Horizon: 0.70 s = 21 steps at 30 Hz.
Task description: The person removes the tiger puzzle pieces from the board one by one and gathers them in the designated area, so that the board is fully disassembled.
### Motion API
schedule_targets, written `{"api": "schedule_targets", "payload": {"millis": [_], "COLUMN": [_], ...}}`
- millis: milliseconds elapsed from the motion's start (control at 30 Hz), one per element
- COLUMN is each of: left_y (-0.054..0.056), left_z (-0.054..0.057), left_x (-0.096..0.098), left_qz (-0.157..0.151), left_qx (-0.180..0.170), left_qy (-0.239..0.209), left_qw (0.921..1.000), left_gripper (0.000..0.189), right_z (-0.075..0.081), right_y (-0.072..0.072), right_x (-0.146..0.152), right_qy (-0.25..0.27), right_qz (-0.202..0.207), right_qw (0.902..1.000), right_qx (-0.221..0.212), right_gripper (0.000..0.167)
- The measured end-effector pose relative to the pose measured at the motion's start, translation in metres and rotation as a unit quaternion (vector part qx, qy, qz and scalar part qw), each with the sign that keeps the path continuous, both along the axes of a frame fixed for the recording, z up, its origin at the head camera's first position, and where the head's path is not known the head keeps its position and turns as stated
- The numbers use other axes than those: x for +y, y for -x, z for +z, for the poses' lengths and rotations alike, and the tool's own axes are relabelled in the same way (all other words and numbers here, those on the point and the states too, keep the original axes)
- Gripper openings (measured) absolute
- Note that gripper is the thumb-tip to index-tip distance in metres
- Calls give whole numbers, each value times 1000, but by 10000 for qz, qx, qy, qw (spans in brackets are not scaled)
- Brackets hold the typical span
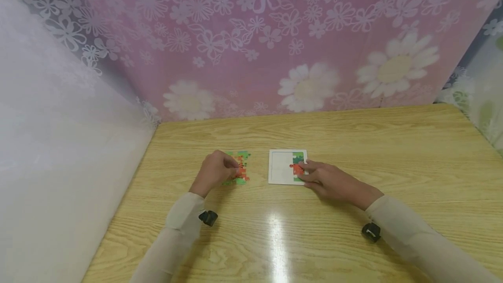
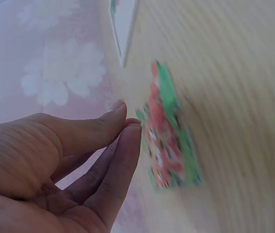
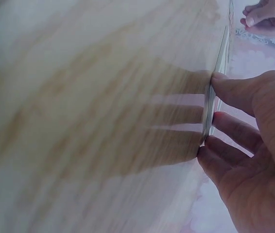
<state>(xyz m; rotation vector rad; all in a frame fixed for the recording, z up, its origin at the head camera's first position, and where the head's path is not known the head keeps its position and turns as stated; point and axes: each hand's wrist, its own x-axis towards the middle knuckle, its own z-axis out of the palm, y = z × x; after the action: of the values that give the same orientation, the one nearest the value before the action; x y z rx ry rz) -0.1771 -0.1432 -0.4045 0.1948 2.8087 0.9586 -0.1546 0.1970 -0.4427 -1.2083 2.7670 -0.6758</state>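
My left hand (image 1: 218,170) is over a patch of red and green jigsaw puzzle pieces (image 1: 242,174) on the table. Its thumb and fingertips pinch a small reddish puzzle piece (image 2: 134,121), mostly hidden by the fingers. To the right lies a white puzzle board (image 1: 280,181), flat, with a raised rim. Green and red pieces (image 1: 298,158) fill a strip along its right side; the left part is bare white. My right hand (image 1: 334,181) touches the board's right edge, its fingers spread along the rim and partly over the pieces.
The wood-grain table (image 1: 353,139) runs back to a pink flowered curtain (image 1: 243,56). A white sheet (image 1: 70,143) borders the left side. Dark wrist cameras (image 1: 209,218) sit on both sleeves. Light reflects off the tabletop in front of the board.
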Motion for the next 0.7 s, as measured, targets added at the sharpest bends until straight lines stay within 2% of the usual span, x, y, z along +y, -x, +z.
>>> {"api": "schedule_targets", "payload": {"millis": [267, 533, 700], "left_y": [14, 25, 29], "left_z": [3, -5, -12], "left_x": [36, 76, 98], "left_qz": [-572, -857, -857], "left_qx": [55, -15, 18], "left_qy": [-151, -251, -339], "left_qw": [9982, 9960, 9957], "left_gripper": [10, 11, 14], "right_z": [1, 3, 2], "right_y": [0, -2, -1], "right_x": [0, -1, 0], "right_qy": [39, 149, 159], "right_qz": [0, -65, -89], "right_qw": [10000, 9999, 9998], "right_qx": [74, -55, -64], "right_gripper": [29, 29, 29]}}
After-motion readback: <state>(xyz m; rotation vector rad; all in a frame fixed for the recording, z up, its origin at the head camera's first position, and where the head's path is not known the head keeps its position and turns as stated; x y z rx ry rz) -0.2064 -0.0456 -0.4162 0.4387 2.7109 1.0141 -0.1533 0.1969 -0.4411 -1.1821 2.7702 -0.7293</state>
